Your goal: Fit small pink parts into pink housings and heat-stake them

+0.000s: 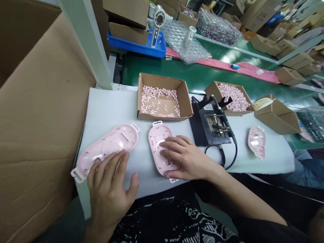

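Note:
A long pink plastic shell (108, 143) lies at a slant on the white-covered bench, its hollow side up. My left hand (110, 184) rests with spread fingers over its near edge, the fingertips touching or just above it. Right of it is a shorter pink plastic shell (155, 148), also hollow side up, with a round part inside. My right hand (183, 157) lies across this shell with its fingers stretched out and apart. The palm and fingers hide much of the shell's right side.
Behind the shells stands a cardboard box (163, 116) of small pink parts. A black fixture (199, 130) with a metal clamp and cables is to the right. Beyond it are another box of pink parts (234, 98), an open carton (278, 118) and a third pink shell (257, 141). A post (88, 40) rises at left.

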The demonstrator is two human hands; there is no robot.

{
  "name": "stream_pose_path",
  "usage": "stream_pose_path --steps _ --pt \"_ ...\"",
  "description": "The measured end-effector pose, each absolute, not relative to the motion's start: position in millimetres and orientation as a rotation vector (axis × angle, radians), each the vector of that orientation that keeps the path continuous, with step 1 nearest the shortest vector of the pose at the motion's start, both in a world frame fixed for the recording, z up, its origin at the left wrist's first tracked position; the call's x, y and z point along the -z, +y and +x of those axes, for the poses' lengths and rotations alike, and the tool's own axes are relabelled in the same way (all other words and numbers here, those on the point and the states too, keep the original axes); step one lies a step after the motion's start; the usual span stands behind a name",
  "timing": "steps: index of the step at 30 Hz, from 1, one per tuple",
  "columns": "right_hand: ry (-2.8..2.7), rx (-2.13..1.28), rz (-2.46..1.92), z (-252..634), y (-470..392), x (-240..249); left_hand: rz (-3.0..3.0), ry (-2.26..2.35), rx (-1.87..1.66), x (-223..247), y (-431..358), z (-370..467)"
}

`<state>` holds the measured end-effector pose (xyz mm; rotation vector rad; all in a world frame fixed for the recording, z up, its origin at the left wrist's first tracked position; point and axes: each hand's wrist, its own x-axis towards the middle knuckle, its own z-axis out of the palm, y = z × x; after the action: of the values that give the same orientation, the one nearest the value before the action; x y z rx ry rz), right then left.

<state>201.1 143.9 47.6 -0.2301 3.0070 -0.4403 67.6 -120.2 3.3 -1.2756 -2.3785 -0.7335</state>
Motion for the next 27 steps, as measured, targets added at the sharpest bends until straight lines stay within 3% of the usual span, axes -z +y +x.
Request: stream_pose_path --steps 4,9,16,27 --pt "2.957 0.482 -0.117 210.7 151.0 -49.1 -1.399 -2.466 0.675 -3.7 -107.2 56.4" --pt "2.921 0.632 -0.126 219.3 158.9 -43.9 -1.659 -2.351 0.921 -2.1 -123.3 30.9" --pt "2.901 0.767 -0.192 219.5 155.6 -35.8 -1.883 -2.295 1.045 -11.7 -82.2 46.4" --pt "2.766 0.466 -0.419 246.4 177.6 -59.1 -1.922 -2.271 1.289 -4.1 -90.3 38.1"
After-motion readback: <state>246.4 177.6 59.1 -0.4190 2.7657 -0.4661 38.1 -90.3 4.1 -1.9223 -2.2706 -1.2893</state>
